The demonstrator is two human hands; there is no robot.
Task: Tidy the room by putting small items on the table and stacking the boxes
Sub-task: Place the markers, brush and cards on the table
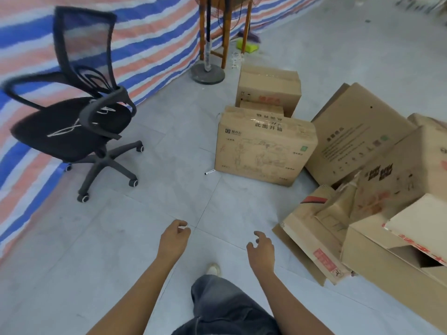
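Left hand (175, 235) curled, grasp unclear; right hand (261, 247) relaxed, released. Pen (210, 172) on floor (108, 238) beside printed box (263, 151); office chair (72, 126) far left.

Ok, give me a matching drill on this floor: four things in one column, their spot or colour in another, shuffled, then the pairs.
1 marker pen
2 office chair
3 round stand base
4 taped box

A black, by the striped tarp
B grey, at a pole's foot
C behind the printed box
D on tile, at the printed box's left corner

Pairs: 1-D, 2-A, 3-B, 4-C
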